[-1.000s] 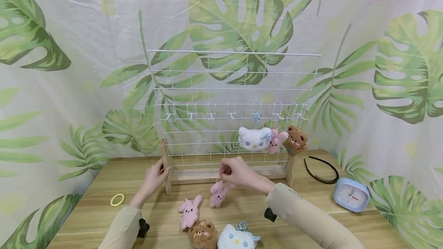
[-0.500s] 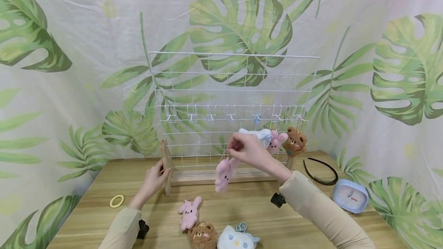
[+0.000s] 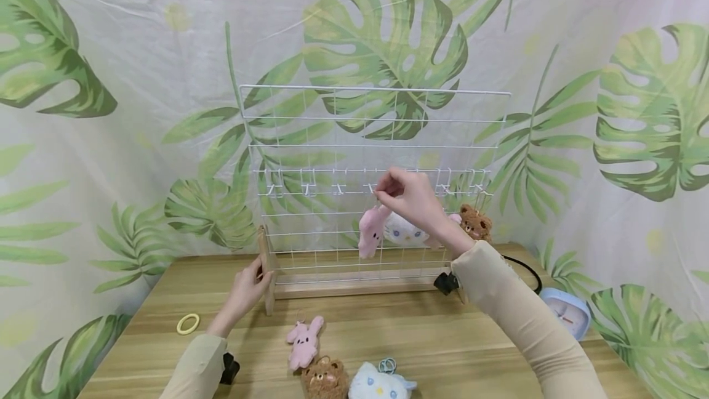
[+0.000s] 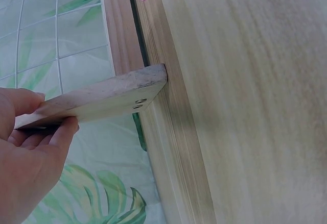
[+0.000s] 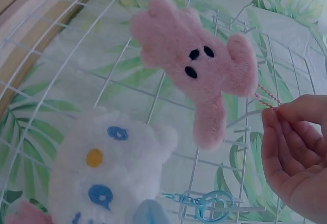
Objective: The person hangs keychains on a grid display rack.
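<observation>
My right hand point(image 3: 414, 201) pinches the pink bead chain point(image 5: 265, 98) of a pink rabbit plush keychain point(image 3: 372, 233). The rabbit dangles in front of the white wire grid rack point(image 3: 301, 214), near a white hook point(image 3: 369, 189) in the middle of the hook row. My left hand point(image 3: 247, 288) grips the rack's wooden side post point(image 4: 110, 92), thumb on one face and fingers on the other. Beside the held rabbit hangs a white cat plush point(image 5: 110, 157) on a blue clip ring point(image 5: 213, 206). My right arm partly hides another pink plush and the brown bear plush point(image 3: 474, 223).
On the wooden tabletop point(image 3: 399, 325) lie a pink rabbit point(image 3: 303, 342), a brown bear point(image 3: 325, 378) and a white cat plush point(image 3: 379, 382). A yellow ring point(image 3: 188, 324) is at left. A black headband point(image 3: 530, 268) and blue clock point(image 3: 570, 313) sit at right, partly covered by my sleeve.
My right hand has lifted the pink rabbit plush from just above the tabletop up to the hook row, slightly to the right. The left hand stays on the post.
</observation>
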Demonstrator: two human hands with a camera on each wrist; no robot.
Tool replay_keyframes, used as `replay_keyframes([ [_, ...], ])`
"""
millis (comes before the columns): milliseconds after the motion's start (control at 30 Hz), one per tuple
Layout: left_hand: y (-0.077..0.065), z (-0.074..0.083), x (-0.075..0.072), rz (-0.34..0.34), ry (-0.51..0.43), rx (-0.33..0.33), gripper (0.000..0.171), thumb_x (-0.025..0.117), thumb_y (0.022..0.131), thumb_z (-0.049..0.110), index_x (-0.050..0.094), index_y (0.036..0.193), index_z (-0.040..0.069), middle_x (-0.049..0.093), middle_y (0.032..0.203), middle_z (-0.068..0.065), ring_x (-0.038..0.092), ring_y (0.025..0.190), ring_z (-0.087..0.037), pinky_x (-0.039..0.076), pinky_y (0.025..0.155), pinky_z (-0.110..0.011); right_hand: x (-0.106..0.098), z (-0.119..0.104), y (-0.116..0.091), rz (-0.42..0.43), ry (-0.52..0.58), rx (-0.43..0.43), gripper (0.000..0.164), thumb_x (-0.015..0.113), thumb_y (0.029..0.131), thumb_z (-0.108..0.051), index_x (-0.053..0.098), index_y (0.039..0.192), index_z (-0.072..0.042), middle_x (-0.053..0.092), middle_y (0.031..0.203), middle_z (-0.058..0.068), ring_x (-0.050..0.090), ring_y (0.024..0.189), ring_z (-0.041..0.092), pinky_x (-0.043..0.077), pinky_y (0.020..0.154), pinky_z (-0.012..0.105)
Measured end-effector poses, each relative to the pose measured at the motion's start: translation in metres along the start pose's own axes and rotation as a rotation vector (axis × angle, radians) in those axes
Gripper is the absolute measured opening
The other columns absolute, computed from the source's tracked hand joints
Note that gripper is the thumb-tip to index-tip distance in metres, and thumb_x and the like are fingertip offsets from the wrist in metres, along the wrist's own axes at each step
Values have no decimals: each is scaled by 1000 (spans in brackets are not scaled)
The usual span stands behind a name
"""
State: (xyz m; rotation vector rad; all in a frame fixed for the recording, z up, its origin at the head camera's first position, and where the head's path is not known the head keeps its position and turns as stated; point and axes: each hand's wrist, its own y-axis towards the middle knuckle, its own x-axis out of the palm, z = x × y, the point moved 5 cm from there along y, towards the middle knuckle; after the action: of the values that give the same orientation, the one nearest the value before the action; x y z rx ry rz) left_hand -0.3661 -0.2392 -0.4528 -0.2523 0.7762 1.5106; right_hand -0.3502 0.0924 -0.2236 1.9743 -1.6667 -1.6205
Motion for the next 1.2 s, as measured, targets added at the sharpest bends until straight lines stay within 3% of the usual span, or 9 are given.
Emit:
replay_keyframes([
  [267,1,0,1,-2,3,3,46,51,100,1,39,141,-16,50,134,-42,55,123,-52,54,96,-52,3,10,11,-16,-79,-13,4,67,89,-1,66,86,-4,72,83,9,69,74,17,60,68,23],
  [600,1,0,1,-6,19,-7,48,51,100,2,37,143,-16,49,136,-42,55,124,-51,55,97,-52,14,15,17,-104,-194,28,8,65,88,2,65,85,-5,72,84,9,68,74,16,58,65,23],
  [800,1,0,1,-4,19,-16,48,51,101,3,38,143,-15,49,136,-41,55,124,-50,55,97,-51,17,13,17,-138,-193,67,7,66,89,1,63,85,-4,72,84,11,68,74,18,56,63,24],
  [1033,1,0,1,2,16,0,47,51,100,1,38,143,-16,50,136,-42,55,124,-51,54,97,-52,15,12,14,-135,-185,94,8,67,88,1,63,83,-4,72,84,11,69,75,18,57,63,23],
  [1200,1,0,1,-2,16,-6,48,50,100,1,37,143,-16,49,136,-42,54,125,-51,54,98,-52,7,2,7,-103,-208,64,10,66,88,1,62,81,-6,71,80,8,67,72,16,57,63,23],
])
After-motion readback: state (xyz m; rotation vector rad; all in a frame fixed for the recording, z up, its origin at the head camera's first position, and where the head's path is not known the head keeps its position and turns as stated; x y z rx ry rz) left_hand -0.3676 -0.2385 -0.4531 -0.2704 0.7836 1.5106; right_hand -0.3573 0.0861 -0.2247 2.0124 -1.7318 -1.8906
